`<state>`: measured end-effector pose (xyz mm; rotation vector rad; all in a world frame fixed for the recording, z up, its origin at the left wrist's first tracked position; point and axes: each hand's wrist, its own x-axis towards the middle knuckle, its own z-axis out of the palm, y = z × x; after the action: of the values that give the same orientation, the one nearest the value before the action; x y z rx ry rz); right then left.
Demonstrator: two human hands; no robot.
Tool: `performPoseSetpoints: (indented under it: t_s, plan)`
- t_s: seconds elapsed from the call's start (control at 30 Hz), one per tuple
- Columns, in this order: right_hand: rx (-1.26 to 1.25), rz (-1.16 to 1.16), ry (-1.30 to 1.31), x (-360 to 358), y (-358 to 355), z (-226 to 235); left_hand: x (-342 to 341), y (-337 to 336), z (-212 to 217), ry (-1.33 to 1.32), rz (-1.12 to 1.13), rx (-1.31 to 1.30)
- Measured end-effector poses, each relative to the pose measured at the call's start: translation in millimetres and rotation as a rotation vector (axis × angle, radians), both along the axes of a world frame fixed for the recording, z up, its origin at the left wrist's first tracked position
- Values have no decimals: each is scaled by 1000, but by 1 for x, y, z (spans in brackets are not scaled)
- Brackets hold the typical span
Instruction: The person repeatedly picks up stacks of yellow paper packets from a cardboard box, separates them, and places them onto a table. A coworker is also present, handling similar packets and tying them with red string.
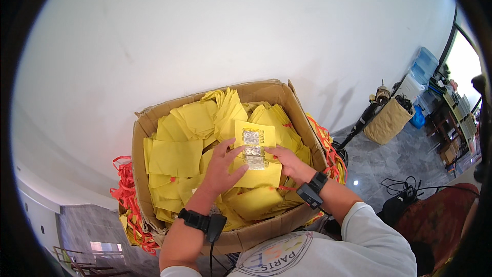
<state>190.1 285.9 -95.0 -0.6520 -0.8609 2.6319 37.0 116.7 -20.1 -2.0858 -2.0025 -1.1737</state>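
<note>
A yellow paper sheet [263, 175] with shiny silver patches down its middle lies over the heap in a cardboard box [210, 246]. My right hand [290, 163] grips its right edge, thumb on top and the other fingers mostly hidden beneath. At the sheet's left edge is my left hand [222, 170], its fingers spread apart and the fingertips at or just over the paper. Around and under both hands, yellow paper stacks [177, 157] fill the box in loose, overlapping piles. Whether more sheets lie under the silvered one is hard to see.
Red ribbons [127, 187] hang outside the box's left side, and more red strips with yellow paper [326, 143] sit at its right. A white wall [230, 31] rises behind. To the right stand a brown bag [389, 120] and a blue water bottle [424, 65]; black cables [405, 187] lie nearer.
</note>
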Motion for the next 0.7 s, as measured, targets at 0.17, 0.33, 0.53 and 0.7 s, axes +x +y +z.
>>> performPoseSetpoints:
  t_s: [0.17,0.33,0.53,0.7]
  plan:
    - [214,-67,-78,5,1,1,9,4,-15,-141,168,-56]
    - [366,-31,-45,3,-8,10,8,7,-15,-1017,367,-181]
    - [541,153,31,1,-14,25,-8,6,-6,-1542,155,-220]
    - [889,496,-68,30,-32,49,-17,-11,-3,-1416,263,194]
